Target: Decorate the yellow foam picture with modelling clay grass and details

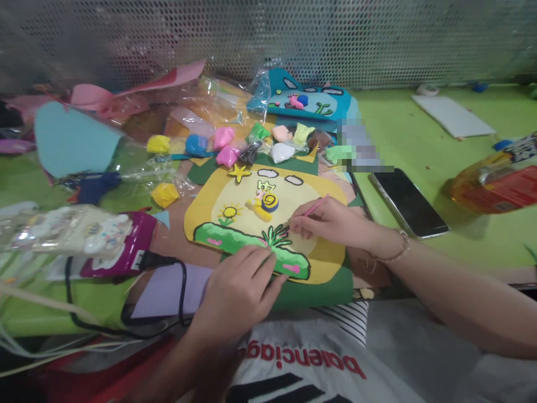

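Pinched in the fingers of my right hand [335, 223] is a thin pink stick-like tool [315, 206]; its tip is hidden by the fingers. That hand rests over a yellow paper picture [201, 208], just right of a spiky green plant [274, 238] made of clay. My left hand [237, 282] lies on the picture's lower edge, fingers stretched out over the green clay ground [239, 242]. Above the hands, the picture carries a yellow and blue clay snail [266, 207], a sun flower [230, 212] and a yellow star [239, 173].
Several small bags of coloured clay [224, 137] lie behind the picture. Beyond them is a blue clay picture [310, 103]. A phone [410, 201] and a drink bottle [497, 182] are at right. At left are a black cable [184, 291] and a purple packet [142, 235].
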The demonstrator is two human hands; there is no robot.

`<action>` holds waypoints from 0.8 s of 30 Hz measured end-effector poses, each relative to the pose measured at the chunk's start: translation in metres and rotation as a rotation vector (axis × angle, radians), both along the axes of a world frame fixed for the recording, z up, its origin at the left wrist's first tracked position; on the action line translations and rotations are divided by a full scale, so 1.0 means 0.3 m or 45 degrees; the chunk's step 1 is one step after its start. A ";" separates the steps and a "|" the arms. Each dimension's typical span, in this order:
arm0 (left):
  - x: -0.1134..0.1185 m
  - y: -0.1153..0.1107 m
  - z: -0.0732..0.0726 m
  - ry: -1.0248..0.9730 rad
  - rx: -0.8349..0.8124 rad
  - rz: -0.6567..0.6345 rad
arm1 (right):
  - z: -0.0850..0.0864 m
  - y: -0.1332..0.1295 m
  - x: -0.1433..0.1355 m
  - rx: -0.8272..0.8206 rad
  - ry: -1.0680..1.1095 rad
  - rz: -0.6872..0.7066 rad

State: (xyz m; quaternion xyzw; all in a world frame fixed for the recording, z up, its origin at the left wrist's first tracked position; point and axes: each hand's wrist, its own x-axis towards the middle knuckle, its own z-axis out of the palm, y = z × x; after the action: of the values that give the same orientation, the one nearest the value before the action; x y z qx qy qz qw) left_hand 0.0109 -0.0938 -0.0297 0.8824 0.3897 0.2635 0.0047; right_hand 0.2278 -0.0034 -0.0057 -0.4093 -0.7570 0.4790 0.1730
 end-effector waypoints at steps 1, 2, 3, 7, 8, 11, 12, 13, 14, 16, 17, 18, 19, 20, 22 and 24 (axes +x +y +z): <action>0.000 0.000 0.000 0.000 -0.003 0.000 | -0.001 -0.001 -0.002 0.013 -0.004 0.003; 0.000 0.000 -0.001 -0.001 -0.007 0.001 | -0.001 -0.001 -0.003 0.024 -0.010 0.006; 0.000 0.000 -0.002 -0.001 -0.010 0.001 | -0.001 -0.002 -0.003 0.031 -0.015 0.009; -0.003 -0.003 -0.003 0.003 -0.007 0.010 | 0.002 -0.001 0.002 0.031 -0.019 0.003; -0.003 -0.003 -0.003 0.004 -0.003 0.009 | 0.003 -0.001 0.002 0.032 -0.018 -0.003; -0.002 -0.003 0.000 -0.001 0.001 0.003 | 0.002 -0.001 -0.001 0.042 -0.010 -0.005; -0.001 -0.002 0.001 -0.004 0.006 0.000 | 0.002 -0.002 -0.003 0.047 -0.006 -0.002; 0.000 -0.001 0.002 -0.009 0.012 -0.003 | 0.001 -0.002 -0.004 0.050 -0.004 0.000; 0.001 0.000 0.003 -0.012 0.014 -0.004 | 0.001 -0.002 -0.005 0.049 -0.003 0.002; 0.003 0.000 0.004 -0.014 0.012 -0.003 | 0.000 0.000 -0.004 0.042 -0.004 0.001; 0.003 -0.001 0.004 -0.011 0.004 -0.001 | 0.000 0.001 -0.002 0.037 -0.002 -0.001; 0.002 -0.002 0.004 -0.009 -0.003 0.001 | -0.001 0.003 0.001 0.030 -0.001 -0.003; 0.002 -0.003 0.003 -0.007 -0.007 0.002 | -0.002 0.004 0.003 0.024 -0.001 -0.009; 0.000 -0.005 0.003 -0.007 -0.008 0.003 | -0.004 0.005 0.005 0.019 -0.001 -0.014; -0.001 -0.005 0.001 -0.007 -0.009 0.003 | -0.005 0.006 0.004 0.027 0.002 -0.019; -0.002 -0.004 0.000 -0.007 -0.006 0.005 | -0.005 0.006 0.002 0.042 0.005 -0.008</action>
State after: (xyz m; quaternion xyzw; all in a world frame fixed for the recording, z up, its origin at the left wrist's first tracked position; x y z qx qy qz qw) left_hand 0.0102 -0.0951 -0.0296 0.8810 0.3920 0.2649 0.0074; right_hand 0.2284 -0.0016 -0.0073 -0.4080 -0.7630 0.4668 0.1828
